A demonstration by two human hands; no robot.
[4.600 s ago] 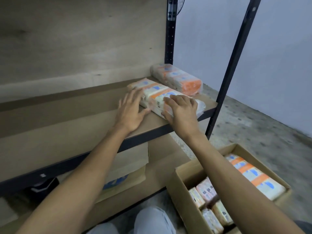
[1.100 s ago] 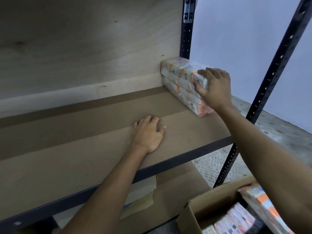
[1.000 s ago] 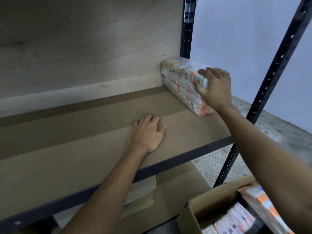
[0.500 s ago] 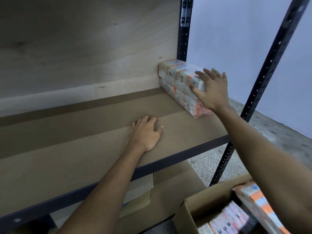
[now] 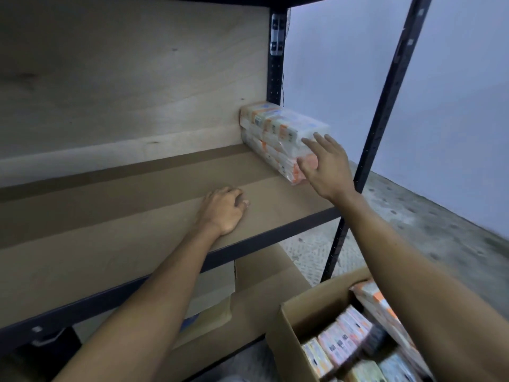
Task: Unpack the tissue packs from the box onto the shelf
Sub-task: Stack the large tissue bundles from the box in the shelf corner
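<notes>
Two white-and-orange tissue packs [image 5: 278, 133] lie stacked in the back right corner of the brown shelf [image 5: 137, 216]. My right hand [image 5: 326, 168] hovers just in front of the stack with fingers spread, holding nothing. My left hand [image 5: 223, 212] rests knuckles-up on the shelf board, fingers curled under, holding nothing. The open cardboard box [image 5: 292, 321] sits at the lower right with several tissue packs [image 5: 347, 340] standing inside; my right forearm crosses over part of it.
Black metal uprights [image 5: 385, 106] frame the shelf's right end, and a dark rail [image 5: 248, 248] edges its front. A lower shelf holds flat cardboard [image 5: 220, 296]. Grey concrete floor [image 5: 427, 230] and a pale wall lie to the right.
Earlier both hands set a pack on the shelf; the right hand then pressed it atop the corner pack. Now the right hand has let go and drawn back, fingers spread. The left hand stayed put.
</notes>
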